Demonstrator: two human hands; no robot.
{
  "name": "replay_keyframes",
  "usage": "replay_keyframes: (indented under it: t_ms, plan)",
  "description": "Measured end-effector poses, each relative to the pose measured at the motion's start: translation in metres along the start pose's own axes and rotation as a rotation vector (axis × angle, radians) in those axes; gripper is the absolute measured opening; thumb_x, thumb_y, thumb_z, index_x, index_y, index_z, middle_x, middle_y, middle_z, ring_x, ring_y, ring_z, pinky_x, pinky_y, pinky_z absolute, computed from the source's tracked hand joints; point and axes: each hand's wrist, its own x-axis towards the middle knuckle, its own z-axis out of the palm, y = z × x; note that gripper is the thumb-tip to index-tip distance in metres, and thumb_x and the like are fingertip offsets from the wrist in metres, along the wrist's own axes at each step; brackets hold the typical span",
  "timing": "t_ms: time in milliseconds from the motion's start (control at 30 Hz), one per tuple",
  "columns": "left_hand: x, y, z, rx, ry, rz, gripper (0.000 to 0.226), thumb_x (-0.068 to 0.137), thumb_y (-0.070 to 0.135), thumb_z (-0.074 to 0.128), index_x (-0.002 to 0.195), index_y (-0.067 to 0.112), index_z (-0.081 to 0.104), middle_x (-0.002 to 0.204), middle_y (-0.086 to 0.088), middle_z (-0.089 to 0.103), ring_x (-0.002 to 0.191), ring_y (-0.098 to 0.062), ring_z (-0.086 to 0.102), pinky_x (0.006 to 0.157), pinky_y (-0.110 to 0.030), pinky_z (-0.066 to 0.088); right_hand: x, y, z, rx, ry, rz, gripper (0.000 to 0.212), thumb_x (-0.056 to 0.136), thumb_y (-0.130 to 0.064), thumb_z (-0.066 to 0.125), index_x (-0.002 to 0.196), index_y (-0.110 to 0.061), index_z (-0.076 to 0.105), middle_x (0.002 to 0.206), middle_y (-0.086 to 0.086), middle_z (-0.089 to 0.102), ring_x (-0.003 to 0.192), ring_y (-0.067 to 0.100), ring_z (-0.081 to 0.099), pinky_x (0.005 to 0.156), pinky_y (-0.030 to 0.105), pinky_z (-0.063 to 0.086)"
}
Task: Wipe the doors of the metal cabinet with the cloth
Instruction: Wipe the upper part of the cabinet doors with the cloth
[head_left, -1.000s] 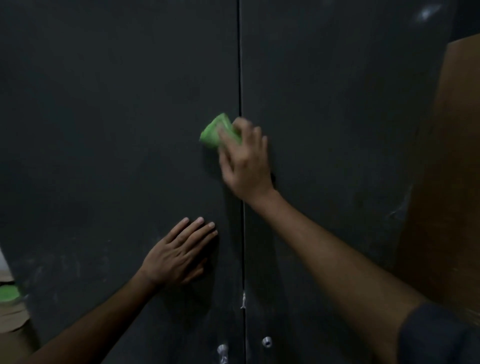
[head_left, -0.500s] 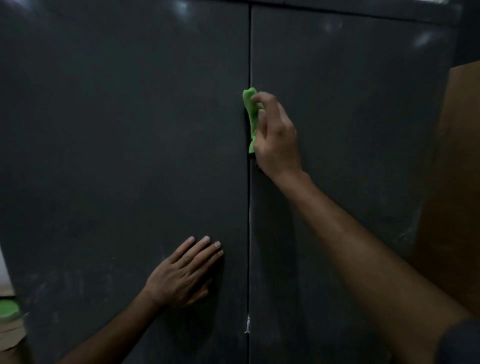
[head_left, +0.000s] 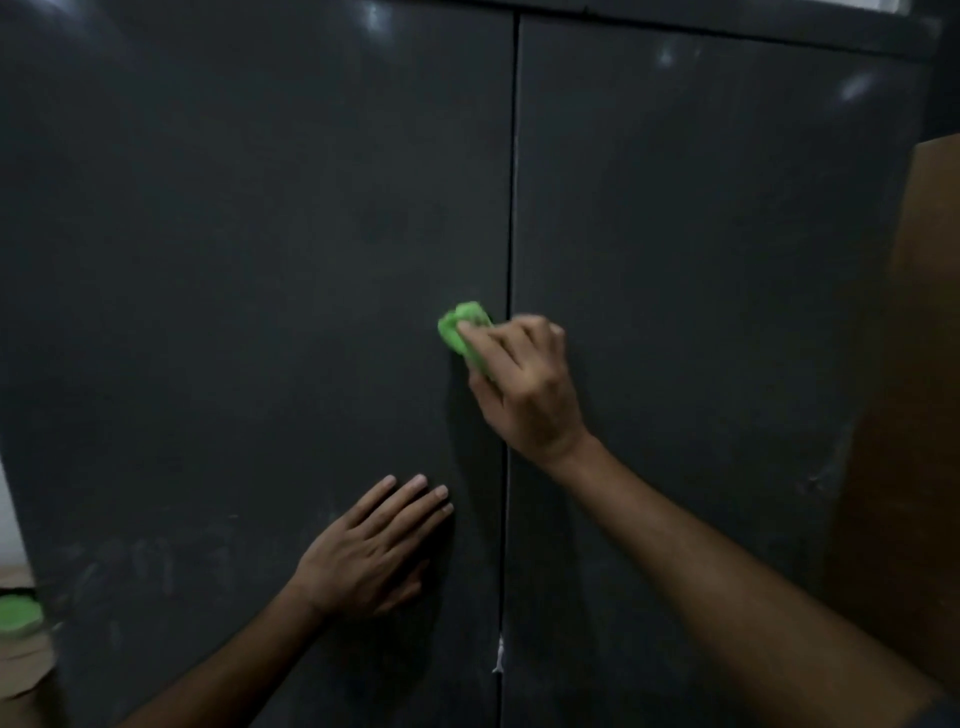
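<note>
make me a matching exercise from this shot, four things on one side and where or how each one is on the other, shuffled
Things:
1. green cloth
2. left hand
3. right hand
4. wooden panel

States or places:
A. lies flat on the left door
B. stands at the far right edge
C. grips the cloth
D. bunched against the left door, beside the centre seam

Pairs: 1-D, 2-A, 3-C, 4-B

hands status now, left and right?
Left hand: open, flat on the left door.
Right hand: gripping the green cloth beside the door seam.
</note>
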Motion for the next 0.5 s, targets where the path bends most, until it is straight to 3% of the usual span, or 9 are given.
replay_keyframes:
  t_ms: [100, 233, 300, 400, 500]
  plan:
    - [0.001, 0.002, -0.002, -0.01, 0.025, -0.011, 0.062, 0.1, 0.049, 0.036, 0.149, 0.011, 0.042, 0.155, -0.01, 0.042, 0.147, -0.028, 0.03, 0.119, -0.046, 0.025, 0.005, 0.015, -0.011, -0.048, -0.027, 0.044, 0.039, 0.085, -0.006, 0.066, 0.125, -0.005, 0.066, 0.103, 0.016, 0.066, 0.093, 0.032, 0.054, 0.074, 0.044, 0.047]
    - [0.0, 0.001, -0.003, 0.005, -0.024, -0.019, 0.074, 0.09, 0.053, 0.052, 0.151, 0.013, 0.038, 0.155, -0.009, 0.042, 0.148, -0.027, 0.027, 0.119, -0.046, 0.024, 0.089, 0.035, -0.006, -0.029, 0.124, 0.276, 0.038, 0.089, -0.009, 0.063, 0.128, -0.008, 0.064, 0.108, 0.017, 0.061, 0.092, 0.033, 0.055, 0.079, 0.046, 0.05]
    - [0.0, 0.001, -0.003, 0.01, 0.001, -0.012, 0.067, 0.096, 0.051, 0.044, 0.151, 0.012, 0.038, 0.155, -0.009, 0.041, 0.148, -0.027, 0.026, 0.12, -0.046, 0.022, 0.096, 0.027, 0.001, 0.037, 0.119, 0.31, 0.041, 0.089, -0.014, 0.066, 0.13, -0.01, 0.063, 0.111, 0.017, 0.058, 0.095, 0.031, 0.054, 0.083, 0.042, 0.05]
    - [0.0, 0.001, -0.002, 0.013, 0.011, -0.006, 0.062, 0.101, 0.049, 0.032, 0.15, 0.012, 0.038, 0.156, -0.009, 0.04, 0.148, -0.028, 0.026, 0.122, -0.045, 0.018, 0.038, 0.009, 0.006, 0.045, -0.002, 0.112, 0.043, 0.087, -0.009, 0.066, 0.13, -0.011, 0.064, 0.111, 0.021, 0.059, 0.093, 0.036, 0.056, 0.08, 0.047, 0.05]
    - [0.0, 0.001, -0.001, 0.018, -0.016, -0.004, 0.072, 0.092, 0.051, 0.05, 0.151, 0.012, 0.037, 0.156, -0.01, 0.041, 0.148, -0.028, 0.027, 0.121, -0.046, 0.02, -0.041, 0.015, -0.003, 0.008, -0.129, -0.067, 0.043, 0.085, -0.011, 0.066, 0.128, -0.018, 0.064, 0.114, 0.016, 0.059, 0.089, 0.035, 0.058, 0.074, 0.043, 0.048]
